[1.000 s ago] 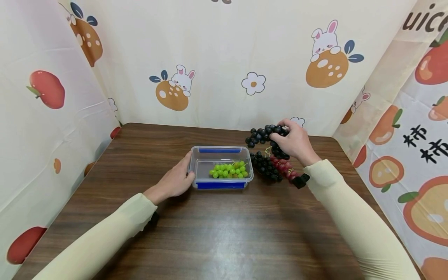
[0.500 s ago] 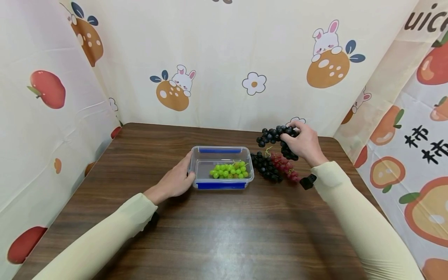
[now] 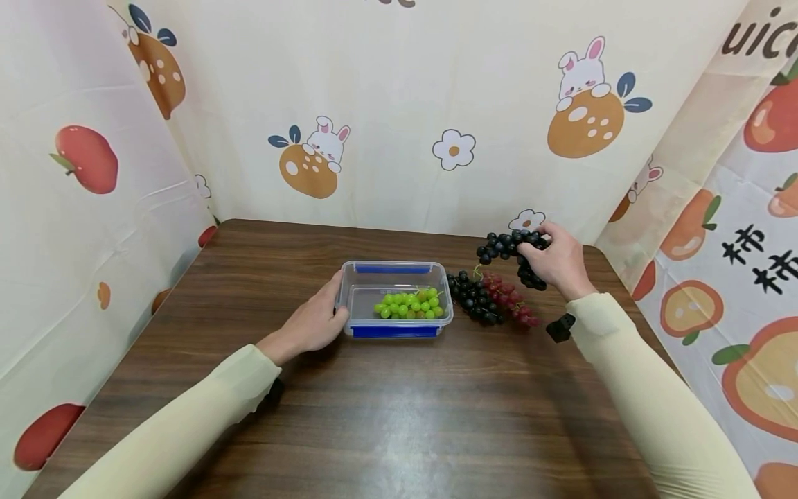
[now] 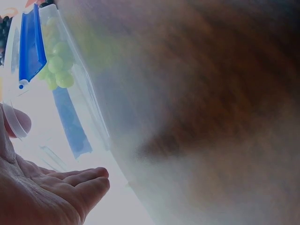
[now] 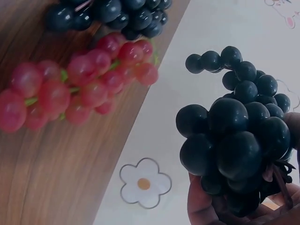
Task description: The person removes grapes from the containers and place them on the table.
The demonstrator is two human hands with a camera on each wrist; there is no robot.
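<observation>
My right hand [image 3: 557,263] grips a bunch of black grapes [image 3: 501,246] above the table's far right part. In the right wrist view the bunch of black grapes [image 5: 234,136] hangs from the fingers, with its dark stem showing. At the left end of a clear plastic box [image 3: 358,301] with blue latches rests my left hand [image 3: 309,320], fingers stretched along its side and thumb by the near corner. Inside the lidless box lies a bunch of green grapes [image 3: 408,305]. Through the left wrist view, straight fingers [image 4: 89,180] lie beside the box wall.
Right of the box, a second bunch of black grapes [image 3: 475,299] and a bunch of red grapes [image 3: 508,296] lie side by side on the brown wooden table [image 3: 399,416]. A printed cloth [image 3: 386,104] stands behind the table and at both sides.
My right hand has moved to the right and slightly down with its black grapes, away from the box, uncovering more of the red grapes. The left hand and box have stayed put.
</observation>
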